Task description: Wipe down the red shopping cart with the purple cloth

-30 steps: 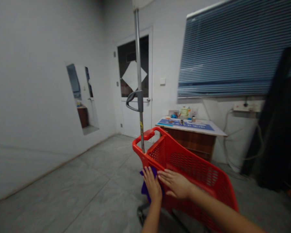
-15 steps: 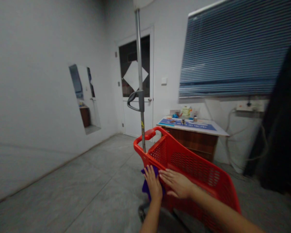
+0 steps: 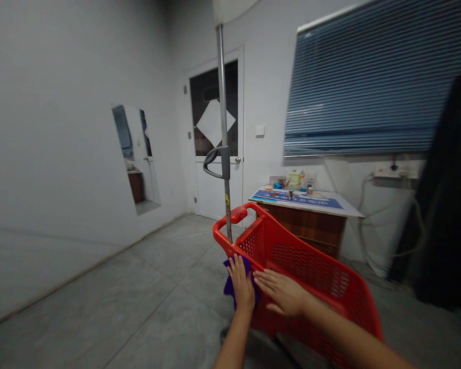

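A red plastic shopping cart stands in front of me, its side facing me. My left hand lies flat with fingers stretched, pressing a purple cloth against the cart's side near the handle end. Most of the cloth is behind the hand. Beside it, my right hand rests with straight fingers on the cart's upper side edge; no object shows in it. A metal pole with a grey loop grip rises at the cart's handle.
Behind the cart is a wooden desk with a blue-and-white sheet and small items on top. A white door is at the back, a mirror on the left wall. Cables hang by the dark curtain-like shape at right.
My left hand has slid slightly up the cart's side with the cloth. My right hand stays nearly in place on the edge. The view has tilted a little.
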{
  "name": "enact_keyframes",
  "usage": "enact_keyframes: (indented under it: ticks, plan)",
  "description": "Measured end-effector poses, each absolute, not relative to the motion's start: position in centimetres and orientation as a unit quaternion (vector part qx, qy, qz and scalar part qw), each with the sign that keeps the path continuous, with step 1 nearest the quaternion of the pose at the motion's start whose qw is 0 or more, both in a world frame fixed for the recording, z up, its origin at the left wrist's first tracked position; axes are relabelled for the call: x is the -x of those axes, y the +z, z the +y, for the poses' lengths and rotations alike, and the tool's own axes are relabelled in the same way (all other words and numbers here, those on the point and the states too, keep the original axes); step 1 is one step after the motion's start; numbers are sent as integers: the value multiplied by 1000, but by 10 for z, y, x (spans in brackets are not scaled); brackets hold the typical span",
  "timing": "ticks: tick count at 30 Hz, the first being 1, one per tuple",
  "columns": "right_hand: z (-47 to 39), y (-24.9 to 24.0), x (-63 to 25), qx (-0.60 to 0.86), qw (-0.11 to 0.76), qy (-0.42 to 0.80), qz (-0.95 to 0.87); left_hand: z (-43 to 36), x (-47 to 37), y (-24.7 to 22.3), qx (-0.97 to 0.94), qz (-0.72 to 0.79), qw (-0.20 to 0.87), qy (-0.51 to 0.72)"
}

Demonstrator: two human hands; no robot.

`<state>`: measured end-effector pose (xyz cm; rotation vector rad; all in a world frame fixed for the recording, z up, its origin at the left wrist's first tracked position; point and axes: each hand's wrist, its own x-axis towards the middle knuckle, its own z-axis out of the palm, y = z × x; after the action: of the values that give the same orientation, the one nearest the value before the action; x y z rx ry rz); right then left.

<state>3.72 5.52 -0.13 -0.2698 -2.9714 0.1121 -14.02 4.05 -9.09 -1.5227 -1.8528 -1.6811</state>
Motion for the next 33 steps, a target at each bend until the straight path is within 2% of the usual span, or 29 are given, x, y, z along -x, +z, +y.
enact_keyframes:
  ticks: [7, 12, 16, 25, 29, 33]
  plan:
    - [57, -3, -39, 102, 67, 28, -992, 45, 144, -69, 515, -607, 144, -588]
    - [58, -3, -40, 106, 67, 21, -992, 32, 154, -71, 611, -578, 161, -517]
    - [59, -6, -42, 92, 83, 18, -992, 26, 162, -55, 620, -590, 174, -488]
    - [59, -3, -56, 70, 90, 48, -992, 23, 165, -50, 710, -532, 259, -382]
    - [53, 1, -76, 86, 60, 64, -992, 23, 164, -52, 715, -539, 256, -364]
    - [48, 2, -83, 95, 66, 70, -991, 25, 155, -54, 764, -492, 253, -332]
